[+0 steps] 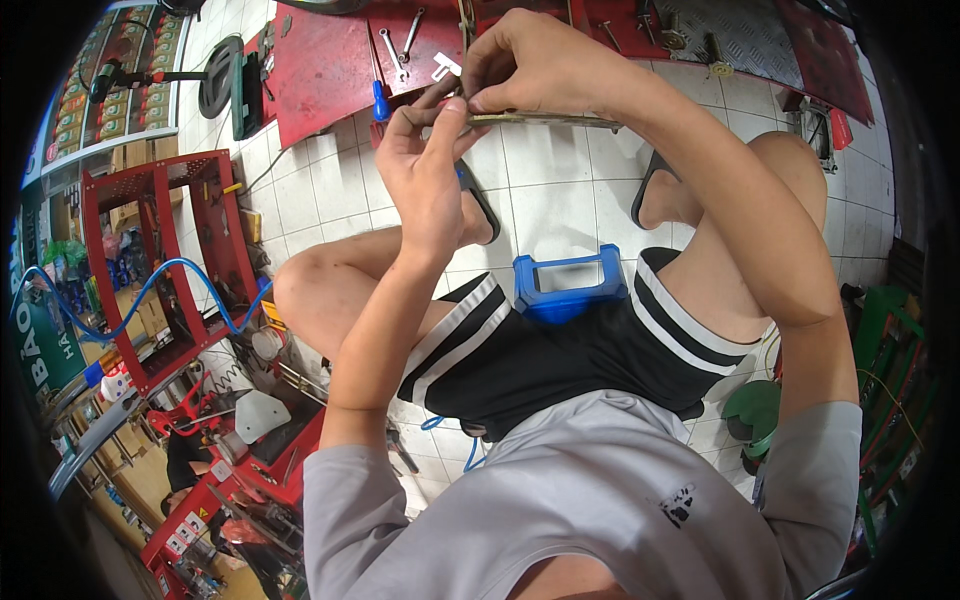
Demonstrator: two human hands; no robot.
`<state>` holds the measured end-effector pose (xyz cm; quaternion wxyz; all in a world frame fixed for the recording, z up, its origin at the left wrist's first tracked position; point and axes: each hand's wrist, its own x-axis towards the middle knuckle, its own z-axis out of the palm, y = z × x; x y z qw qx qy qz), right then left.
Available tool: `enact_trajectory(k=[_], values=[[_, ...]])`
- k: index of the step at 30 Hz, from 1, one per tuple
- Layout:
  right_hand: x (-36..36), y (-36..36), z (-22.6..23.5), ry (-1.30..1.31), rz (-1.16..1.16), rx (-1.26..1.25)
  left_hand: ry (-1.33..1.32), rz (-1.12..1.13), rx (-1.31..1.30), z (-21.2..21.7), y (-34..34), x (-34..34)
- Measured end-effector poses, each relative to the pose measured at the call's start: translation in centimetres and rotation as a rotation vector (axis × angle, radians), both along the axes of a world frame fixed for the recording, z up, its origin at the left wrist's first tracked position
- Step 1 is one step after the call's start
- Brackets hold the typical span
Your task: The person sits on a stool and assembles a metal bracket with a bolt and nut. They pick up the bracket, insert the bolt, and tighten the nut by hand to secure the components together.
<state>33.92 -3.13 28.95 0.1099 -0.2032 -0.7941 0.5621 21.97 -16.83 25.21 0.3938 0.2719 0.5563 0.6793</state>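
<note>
In front of me, both hands meet at a thin, dull metal part [555, 119], whose long edge reaches right beneath my right hand. My left hand [425, 160] is closed, thumb and fingers pinching near its left end. From above, my right hand [540, 70] bends down, its thumb and fingertips pinched at the same spot. My fingers partly cover the part, so its full shape is hidden. Just left of my hands, a blue-handled screwdriver [380, 103] and two spanners [392, 55] lie on a red work surface [325, 70]. A small white piece [446, 67] lies close behind my left hand.
A blue frame-shaped thing [568, 290] stands between my thighs. On the left are a red metal rack [170, 270] and a blue hose [130, 318]. Bolts and a patterned metal plate [740, 45] are at the back right. A green container [752, 412] is right of my leg.
</note>
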Motion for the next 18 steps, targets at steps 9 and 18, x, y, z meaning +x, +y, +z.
enact_trajectory(k=[9,18], values=[[-0.4,-0.1,-1.3,-0.05,-0.078,0.104,0.004,0.003,-0.003,-0.1,0.1,0.1],[-0.6,0.0,-1.7,-0.121,-0.127,0.102,-0.011,-0.003,-0.003,0.1,0.1,0.2]])
